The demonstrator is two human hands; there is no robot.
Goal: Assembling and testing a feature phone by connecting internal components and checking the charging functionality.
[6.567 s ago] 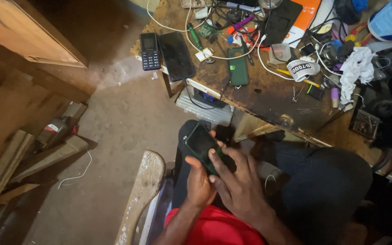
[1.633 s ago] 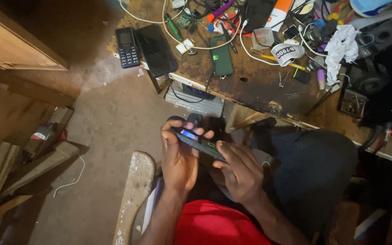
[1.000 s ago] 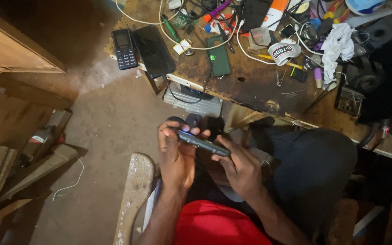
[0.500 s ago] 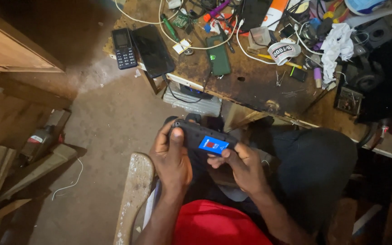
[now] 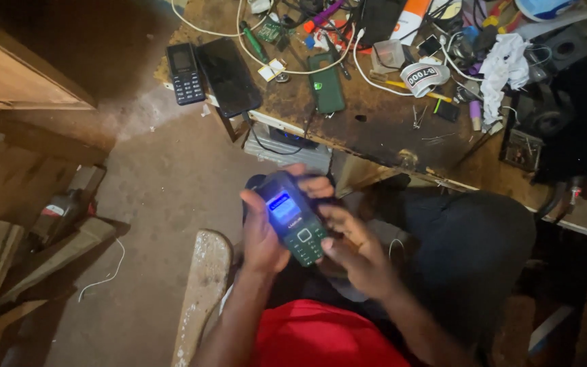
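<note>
Right now we hold a small keypad phone [image 5: 292, 219] in both hands above our lap, face up, its little screen lit blue. Our left hand [image 5: 264, 231] wraps its grip closed around the phone's left edge and back, fingertips curling over the top end. Our right hand [image 5: 356, 251] closes on the right edge, the thumb resting at the lower keys, so the phone sits clamped between the two palms and tilts a little to the left.

Below the hands we see our red shirt [image 5: 321, 336] and dark trousers [image 5: 470, 251]. Just left of our forearm a pale, paint-speckled wooden plank [image 5: 202, 292] lies on the concrete floor [image 5: 164, 197], with a thin white wire [image 5: 107, 275] near it and more timber [image 5: 8, 278] at the far left.

Beyond the phone stands the cluttered surface [image 5: 375, 129]. On its left end lie a black keypad phone [image 5: 185, 73] and, just beside it, a dark smartphone [image 5: 227, 75]. Further along we see a green-cased phone [image 5: 326, 83], a roll of white tape [image 5: 424, 75], a crumpled white cloth [image 5: 504, 64] and tangled white cables [image 5: 266, 41].
</note>
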